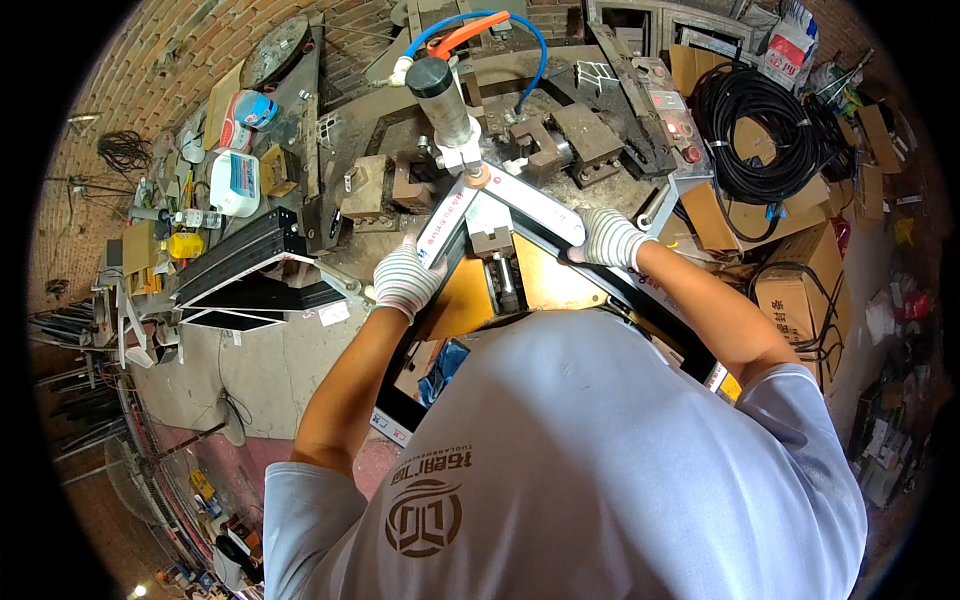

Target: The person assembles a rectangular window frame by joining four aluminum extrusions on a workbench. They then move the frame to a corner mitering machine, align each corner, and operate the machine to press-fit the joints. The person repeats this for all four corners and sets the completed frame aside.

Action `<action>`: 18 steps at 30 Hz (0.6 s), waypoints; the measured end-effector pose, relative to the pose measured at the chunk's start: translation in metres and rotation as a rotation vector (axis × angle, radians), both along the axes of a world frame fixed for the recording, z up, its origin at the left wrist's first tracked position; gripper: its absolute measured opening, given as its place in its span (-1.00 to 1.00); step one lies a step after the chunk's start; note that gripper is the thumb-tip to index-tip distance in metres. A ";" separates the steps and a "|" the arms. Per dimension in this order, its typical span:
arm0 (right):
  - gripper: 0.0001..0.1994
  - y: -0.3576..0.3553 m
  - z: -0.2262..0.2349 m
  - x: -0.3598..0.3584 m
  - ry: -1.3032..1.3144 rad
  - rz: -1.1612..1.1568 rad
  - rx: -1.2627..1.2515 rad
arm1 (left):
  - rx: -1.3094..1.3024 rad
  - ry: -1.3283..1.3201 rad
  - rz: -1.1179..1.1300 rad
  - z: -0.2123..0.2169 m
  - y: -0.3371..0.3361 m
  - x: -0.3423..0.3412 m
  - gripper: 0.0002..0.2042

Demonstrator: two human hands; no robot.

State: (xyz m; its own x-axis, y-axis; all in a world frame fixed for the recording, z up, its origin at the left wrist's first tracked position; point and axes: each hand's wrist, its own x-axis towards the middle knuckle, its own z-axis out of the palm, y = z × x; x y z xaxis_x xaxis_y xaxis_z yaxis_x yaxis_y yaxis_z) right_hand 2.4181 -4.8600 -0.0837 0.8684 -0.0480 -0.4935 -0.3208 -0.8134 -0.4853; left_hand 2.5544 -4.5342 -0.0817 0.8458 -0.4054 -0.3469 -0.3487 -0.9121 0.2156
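Brick walls (200, 60) are curving round a cluttered workshop, and a greasy metal clamping machine (590, 140) is standing in the middle of my head view. On it I am holding a white-faced black frame (535, 212), whose two limbs are meeting in a corner pointing away from the body, right by the foot of a black-capped grey cylinder (450, 120). Both limbs are running back toward the wearer, where a pale shirt (620, 440) is hiding part of them from me.

My left hand (408, 278), in a striped knit glove, is gripping the left limb; its fingers are lying close together and curling onto the profile. My right hand (612, 242), gloved alike, is holding the right limb, fingers bent together over the top. Their undersides are hidden, so I cannot tell how firmly either hand is pinching.

Between the limbs, tan panels (560, 275) are flanking a steel rod (505, 285). Beyond the corner, a blue hose (543, 65) is arching past an orange handle (470, 35). On the left, black profiles (245, 260) are lying near a white jug (235, 183) and a yellow bottle (185, 245). On the right, a black cable coil (720, 110) is resting in an opened carton (710, 215), beside a control box (680, 130) bearing a red button.
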 end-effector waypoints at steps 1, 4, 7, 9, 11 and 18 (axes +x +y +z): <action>-0.27 0.001 0.003 0.001 0.018 0.002 -0.006 | -0.001 -0.006 0.000 -0.001 0.001 0.000 -0.43; -0.29 0.003 0.006 0.001 0.047 0.001 -0.021 | -0.004 -0.011 0.009 -0.004 0.004 -0.001 -0.44; -0.30 0.005 0.005 -0.001 0.040 -0.003 -0.034 | -0.016 -0.015 0.014 -0.002 0.006 -0.004 -0.45; -0.31 0.007 0.007 -0.004 0.036 -0.005 -0.029 | -0.023 -0.011 0.022 0.002 0.007 -0.006 -0.46; -0.31 0.008 0.012 -0.005 0.037 -0.004 -0.017 | -0.032 -0.001 0.040 0.010 0.004 -0.009 -0.47; -0.31 0.003 -0.009 -0.014 -0.031 -0.007 -0.024 | -0.078 -0.008 0.092 0.020 -0.001 -0.014 -0.39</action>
State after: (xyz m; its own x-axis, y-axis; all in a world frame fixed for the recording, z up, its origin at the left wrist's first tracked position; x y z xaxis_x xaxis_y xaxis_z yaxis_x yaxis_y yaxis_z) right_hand 2.4043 -4.8570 -0.0925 0.8831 -0.0658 -0.4646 -0.3117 -0.8224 -0.4760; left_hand 2.5399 -4.5353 -0.0619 0.8833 -0.3510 -0.3108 -0.2659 -0.9211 0.2845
